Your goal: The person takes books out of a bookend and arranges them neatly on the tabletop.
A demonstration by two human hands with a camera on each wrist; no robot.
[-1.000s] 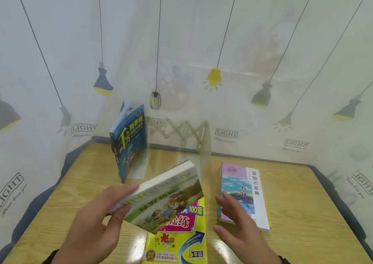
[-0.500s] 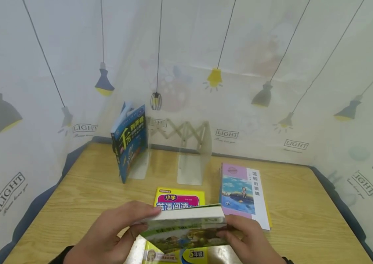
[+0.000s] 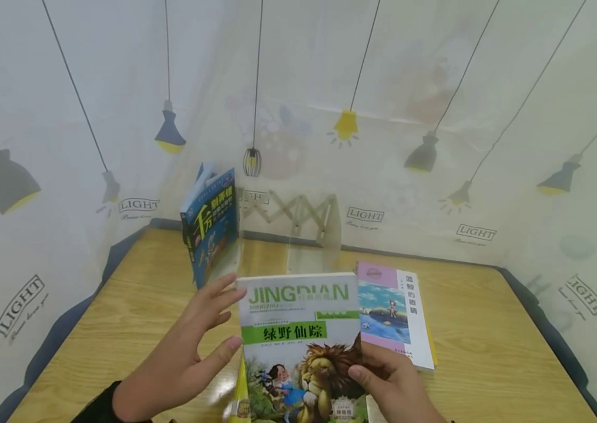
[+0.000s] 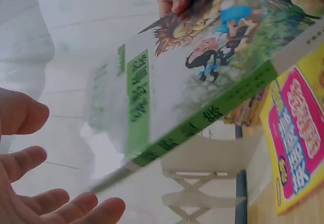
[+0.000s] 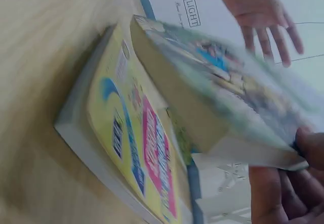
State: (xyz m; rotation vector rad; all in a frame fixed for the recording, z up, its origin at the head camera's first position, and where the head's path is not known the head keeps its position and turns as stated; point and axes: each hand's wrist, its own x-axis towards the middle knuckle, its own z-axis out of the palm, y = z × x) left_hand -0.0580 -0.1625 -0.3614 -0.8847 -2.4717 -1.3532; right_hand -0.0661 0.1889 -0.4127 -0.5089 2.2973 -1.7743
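My right hand (image 3: 399, 379) pinches the right edge of a book (image 3: 298, 335) with a lion and a girl in blue on its cover. The front cover faces me and its top tilts away. In the right wrist view the thumb lies on the cover and the fingers are behind the book. Beside the left edge, my left hand (image 3: 187, 346) has its fingers spread; the left wrist view shows them apart from the book's spine (image 4: 202, 118). Under the held book lies a yellow book (image 5: 131, 128) on the table, mostly hidden in the head view.
A blue book (image 3: 211, 226) stands upright against an expandable bookend (image 3: 298, 217) at the back left. To the right, a pink and white book (image 3: 388, 311) lies on top of a yellow-edged one. A patterned cloth (image 3: 383, 176) walls in the wooden table (image 3: 489, 329).
My right hand has come to the book and taken its right edge. The left hand has let go and spread its fingers. The book has swung up from nearly flat to face me.
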